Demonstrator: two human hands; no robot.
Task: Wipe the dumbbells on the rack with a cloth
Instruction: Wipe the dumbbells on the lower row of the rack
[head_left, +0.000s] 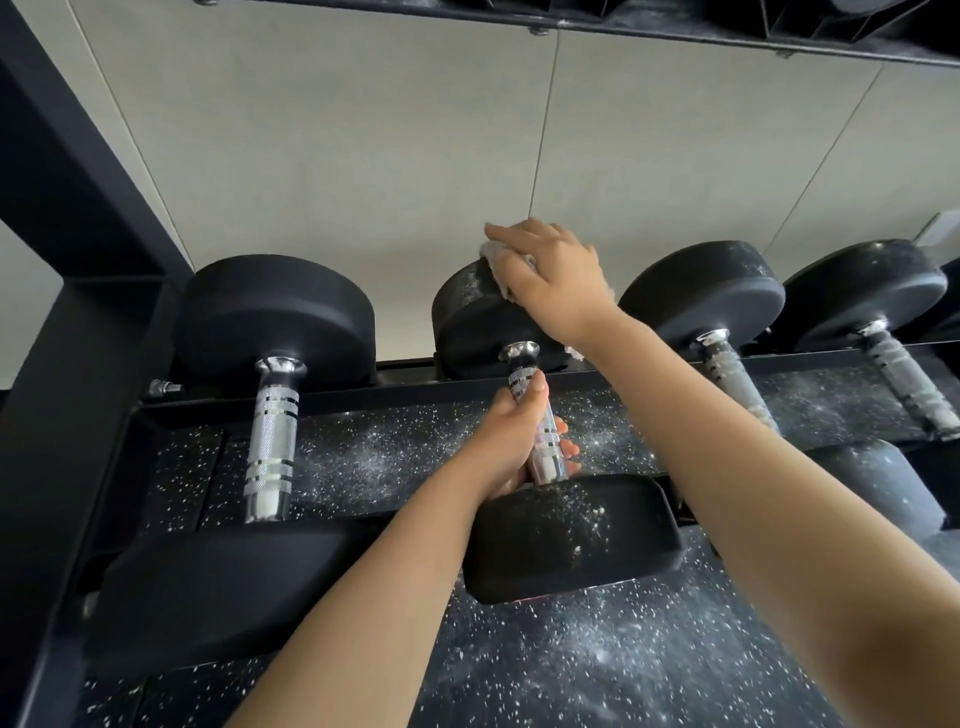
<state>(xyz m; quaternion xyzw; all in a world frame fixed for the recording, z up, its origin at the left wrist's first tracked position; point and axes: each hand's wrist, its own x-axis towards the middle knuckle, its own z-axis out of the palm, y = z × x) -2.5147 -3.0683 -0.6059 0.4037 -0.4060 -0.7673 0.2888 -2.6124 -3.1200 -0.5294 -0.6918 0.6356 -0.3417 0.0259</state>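
Currently my left hand (506, 447) grips the chrome handle (519, 379) of the black rubber dumbbell (571, 540); right hand (556, 275), flat, presses grey cloth (492, 255) on far head.

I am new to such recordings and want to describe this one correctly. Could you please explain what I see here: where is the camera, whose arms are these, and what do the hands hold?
There is no machine here, only a person. The single picture comes from a camera worn on the head, looking forward and down, so the two bare arms are the wearer's own. Black dumbbells with chrome handles lie side by side on a dark rack. The left hand grips the handle of the second dumbbell from the left. The right hand presses a pale cloth on that dumbbell's far head. Some white dust lies on its near head.
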